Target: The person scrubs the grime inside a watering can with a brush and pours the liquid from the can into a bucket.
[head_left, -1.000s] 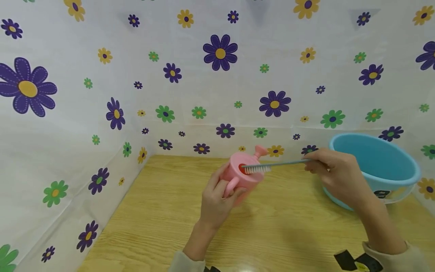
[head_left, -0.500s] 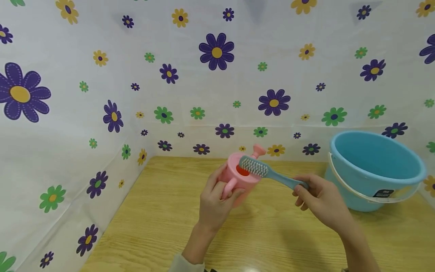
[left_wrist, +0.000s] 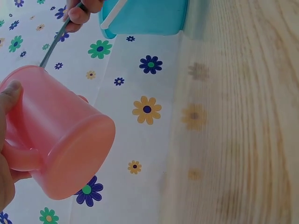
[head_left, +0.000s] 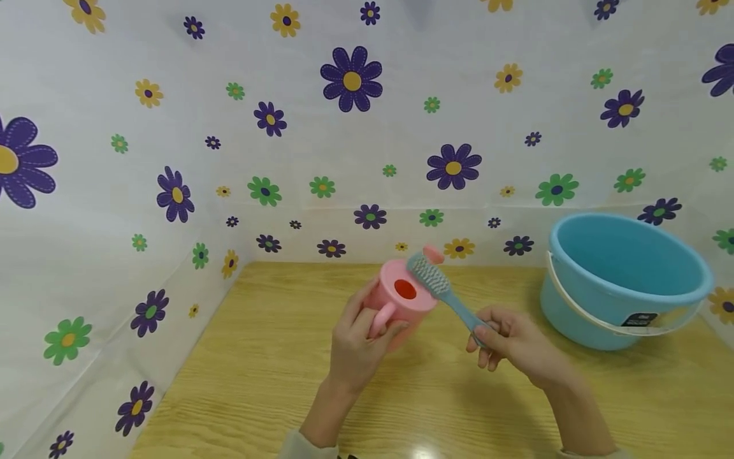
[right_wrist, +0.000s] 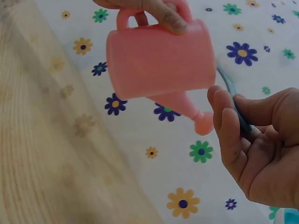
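My left hand [head_left: 358,341] grips the handle of a pink watering can [head_left: 408,311], held tilted above the table with its round red opening toward me. My right hand [head_left: 516,344] pinches the handle end of a blue-grey brush [head_left: 464,313]. The brush head lies across the far right edge of the can's top, bristles facing up toward me, partly covering the spout. In the right wrist view the watering can [right_wrist: 161,60] shows its side and spout, and the brush [right_wrist: 233,95] runs along its top end. The left wrist view shows the can's base [left_wrist: 81,158].
A light blue bucket [head_left: 596,312] with a white handle stands on the wooden table [head_left: 275,357] at the back right. A white sheet with printed flowers [head_left: 309,134] hangs behind and along the left side.
My right hand has moved down and left, turning the brush so its bristles face up. The brush head has shifted off the opening toward the spout side. My left hand keeps holding the can.
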`<act>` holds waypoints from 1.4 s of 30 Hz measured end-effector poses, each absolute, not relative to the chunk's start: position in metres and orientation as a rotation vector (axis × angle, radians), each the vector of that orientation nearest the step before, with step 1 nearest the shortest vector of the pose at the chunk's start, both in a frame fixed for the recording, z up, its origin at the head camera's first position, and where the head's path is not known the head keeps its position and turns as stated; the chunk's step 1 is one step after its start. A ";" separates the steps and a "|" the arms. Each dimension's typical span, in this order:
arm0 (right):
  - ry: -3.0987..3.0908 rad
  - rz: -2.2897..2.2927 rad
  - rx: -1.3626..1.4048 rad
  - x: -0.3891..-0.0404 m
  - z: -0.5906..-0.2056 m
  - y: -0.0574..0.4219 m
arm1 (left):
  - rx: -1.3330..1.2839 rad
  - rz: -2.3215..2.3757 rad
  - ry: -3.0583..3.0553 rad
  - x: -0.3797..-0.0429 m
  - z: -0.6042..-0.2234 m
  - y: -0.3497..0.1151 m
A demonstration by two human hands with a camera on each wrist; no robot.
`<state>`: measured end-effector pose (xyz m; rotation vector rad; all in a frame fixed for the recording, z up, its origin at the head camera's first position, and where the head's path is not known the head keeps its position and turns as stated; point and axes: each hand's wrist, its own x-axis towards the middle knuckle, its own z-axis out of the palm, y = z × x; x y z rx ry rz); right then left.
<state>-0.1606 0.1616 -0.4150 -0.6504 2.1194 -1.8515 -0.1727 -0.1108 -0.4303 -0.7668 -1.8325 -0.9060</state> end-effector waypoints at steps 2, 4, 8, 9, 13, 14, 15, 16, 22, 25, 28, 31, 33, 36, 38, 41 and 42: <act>2.061 -1.886 -0.641 -0.164 -0.420 0.162 | -0.767 -0.920 -1.825 -0.174 -0.430 -0.111; 2.013 -1.914 -0.632 -0.167 -0.424 0.163 | -0.769 -0.932 -1.809 -0.174 -0.431 -0.112; 1.961 -1.984 -0.603 -0.170 -0.429 0.167 | -0.771 -0.937 -1.787 -0.175 -0.433 -0.112; 1.957 -2.004 -0.577 -0.171 -0.430 0.168 | -0.770 -0.938 -1.786 -0.176 -0.433 -0.112; 1.964 -2.070 -0.424 -0.174 -0.434 0.173 | -0.766 -0.940 -1.784 -0.176 -0.432 -0.112; 1.973 -2.076 -0.384 -0.176 -0.435 0.174 | -0.764 -0.940 -1.785 -0.176 -0.432 -0.112; 1.988 -2.078 -0.345 -0.177 -0.436 0.175 | -0.764 -0.942 -1.784 -0.176 -0.431 -0.112; 2.011 -2.072 -0.307 -0.179 -0.438 0.175 | -0.765 -0.945 -1.784 -0.176 -0.431 -0.112; 2.263 -1.940 -0.063 -0.191 -0.447 0.182 | -0.771 -0.957 -1.782 -0.176 -0.428 -0.112; 2.354 -1.852 -0.014 -0.196 -0.452 0.186 | -0.773 -0.966 -1.783 -0.175 -0.427 -0.112; 2.373 -1.804 -0.027 -0.200 -0.458 0.189 | -0.768 -0.971 -1.786 -0.174 -0.427 -0.111; 2.375 -1.786 -0.034 -0.203 -0.464 0.191 | -0.764 -0.968 -1.789 -0.172 -0.427 -0.111; 2.376 -1.781 -0.004 -0.205 -0.468 0.191 | -0.767 -0.965 -1.788 -0.172 -0.427 -0.111; 2.371 -1.778 0.036 -0.207 -0.473 0.192 | -0.771 -0.960 -1.781 -0.172 -0.427 -0.111; 2.361 -1.782 0.040 -0.209 -0.476 0.193 | -0.773 -0.956 -1.775 -0.172 -0.426 -0.111; 2.327 -1.804 0.052 -0.210 -0.480 0.195 | -0.775 -0.951 -1.772 -0.172 -0.426 -0.111; 2.313 -1.813 0.062 -0.211 -0.481 0.195 | -0.774 -0.951 -1.775 -0.172 -0.426 -0.111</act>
